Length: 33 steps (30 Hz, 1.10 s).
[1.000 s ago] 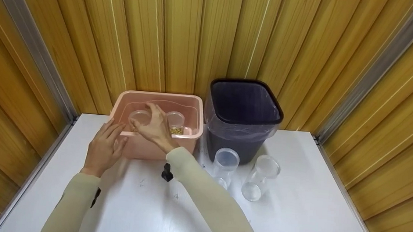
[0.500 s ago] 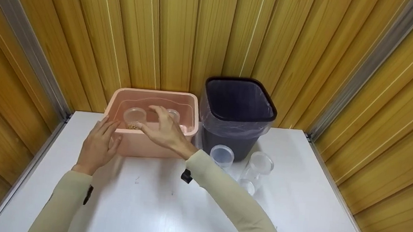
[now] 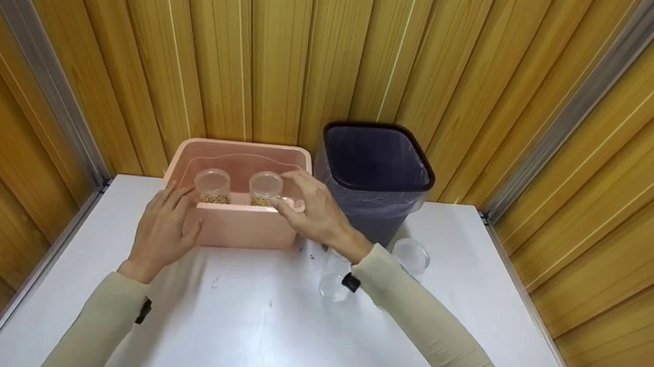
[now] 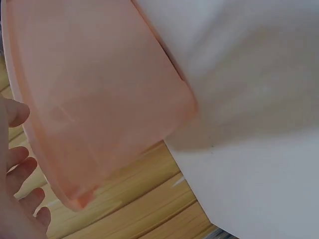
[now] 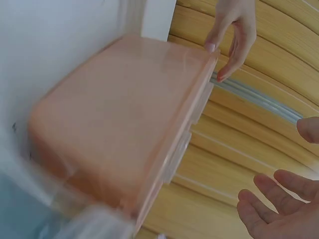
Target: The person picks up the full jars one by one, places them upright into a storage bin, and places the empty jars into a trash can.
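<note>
A pink plastic bin [image 3: 242, 227] stands at the back left in the head view. Inside it, two clear jars stand side by side, the left jar [image 3: 213, 181] and the right jar [image 3: 266, 184], with small yellowish-brown pieces at their bottoms. My left hand [image 3: 162, 232] is at the bin's front left corner, its fingers loosely bent by the rim. Over the front right rim hovers my right hand [image 3: 321, 215], thumb and fingers spread, holding nothing. In the right wrist view, that hand [image 5: 289, 209] shows spread fingers above the tilted-looking bin [image 5: 114, 99].
A dark trash bin [image 3: 378, 202] with a clear liner stands right of the pink bin. Two clear jars stand before it: one jar [image 3: 333, 287] mostly hidden by my right arm, another jar [image 3: 412, 255] partly hidden. Wood-patterned walls [image 3: 278, 57] enclose the white table [image 3: 245, 329].
My right hand has moved right and away from the left jar, past the right jar, to the bin's right side. The left hand stays at the front left corner.
</note>
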Motion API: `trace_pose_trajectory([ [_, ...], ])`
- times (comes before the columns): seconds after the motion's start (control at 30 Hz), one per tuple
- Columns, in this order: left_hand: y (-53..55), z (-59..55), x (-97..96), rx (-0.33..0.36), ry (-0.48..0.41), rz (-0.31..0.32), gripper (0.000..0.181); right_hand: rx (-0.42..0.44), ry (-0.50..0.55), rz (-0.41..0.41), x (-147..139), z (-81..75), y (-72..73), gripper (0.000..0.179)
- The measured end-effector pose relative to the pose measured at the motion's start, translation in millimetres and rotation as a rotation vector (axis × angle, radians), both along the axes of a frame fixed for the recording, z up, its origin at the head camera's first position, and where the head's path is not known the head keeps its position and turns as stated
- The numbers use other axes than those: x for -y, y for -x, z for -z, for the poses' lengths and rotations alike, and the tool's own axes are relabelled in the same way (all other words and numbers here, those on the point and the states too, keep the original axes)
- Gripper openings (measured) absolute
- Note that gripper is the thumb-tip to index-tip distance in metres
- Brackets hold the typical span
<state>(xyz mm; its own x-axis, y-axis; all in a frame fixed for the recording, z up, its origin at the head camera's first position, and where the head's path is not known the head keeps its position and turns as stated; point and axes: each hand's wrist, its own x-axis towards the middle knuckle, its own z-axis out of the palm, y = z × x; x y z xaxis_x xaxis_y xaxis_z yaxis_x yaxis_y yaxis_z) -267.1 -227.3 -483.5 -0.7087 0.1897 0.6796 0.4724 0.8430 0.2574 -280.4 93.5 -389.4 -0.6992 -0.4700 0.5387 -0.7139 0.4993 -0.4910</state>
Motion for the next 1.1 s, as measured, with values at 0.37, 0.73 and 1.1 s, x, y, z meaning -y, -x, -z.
trace_pose_trajectory([
  [0.37,-8.9,-13.5,-78.0,-0.061,-0.055,0.171,0.055,-0.093,0.016,0.058,-76,-13.1,-10.3,0.043],
  [0.73,-18.6,-6.5,-165.5,-0.030,-0.108,0.348,0.053,-0.146,-0.010,0.206,-144,-23.4,-8.7,0.045],
  [1.1,-29.9,-1.6,-217.5,0.071,-0.191,0.420,0.059,-0.144,-0.027,0.345,-198,-12.8,-0.6,0.045],
])
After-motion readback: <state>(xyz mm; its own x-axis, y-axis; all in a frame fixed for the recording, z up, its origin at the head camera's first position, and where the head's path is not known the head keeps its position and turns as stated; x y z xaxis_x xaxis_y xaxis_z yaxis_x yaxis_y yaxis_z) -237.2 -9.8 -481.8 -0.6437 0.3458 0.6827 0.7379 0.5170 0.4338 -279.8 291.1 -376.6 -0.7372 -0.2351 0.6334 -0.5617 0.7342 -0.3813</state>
